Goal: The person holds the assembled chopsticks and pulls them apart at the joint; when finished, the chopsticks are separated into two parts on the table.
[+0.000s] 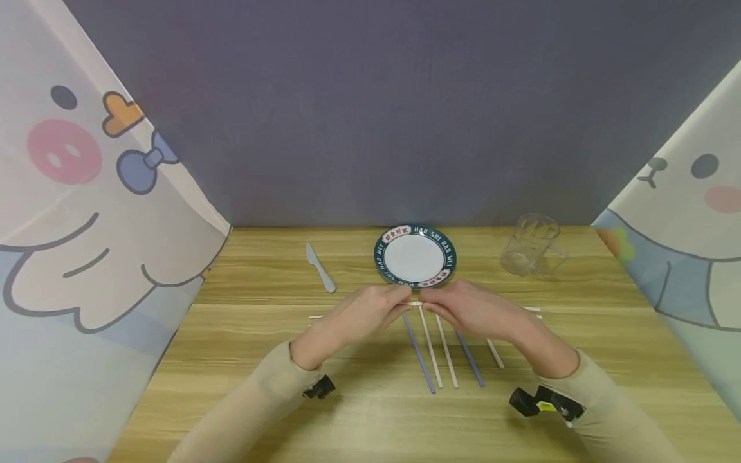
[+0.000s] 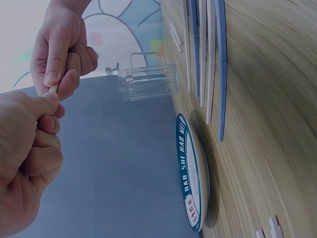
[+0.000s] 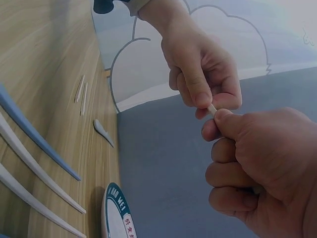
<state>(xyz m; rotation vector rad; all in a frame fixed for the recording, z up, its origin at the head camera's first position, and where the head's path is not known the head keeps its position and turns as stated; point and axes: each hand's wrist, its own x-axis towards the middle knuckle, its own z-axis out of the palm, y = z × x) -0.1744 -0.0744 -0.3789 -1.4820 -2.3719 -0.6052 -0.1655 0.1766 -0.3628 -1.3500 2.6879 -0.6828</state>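
Note:
Above the table both hands meet, each pinching one end of a thin white stick. Thumb and index finger of the left hand hold its left end; the right hand grips the right end in the same way. Only a short middle length of the stick shows between the thumbs; the fingers hide the rest. Below the hands lie long slim sticks side by side, among them a blue stick, a white stick and another blue stick.
Behind the hands sits a white plate with a green rim. A pale knife lies to its left, and a clear glass mug stands to its right. Ends of white sticks show beyond the right hand. A grey wall closes the back.

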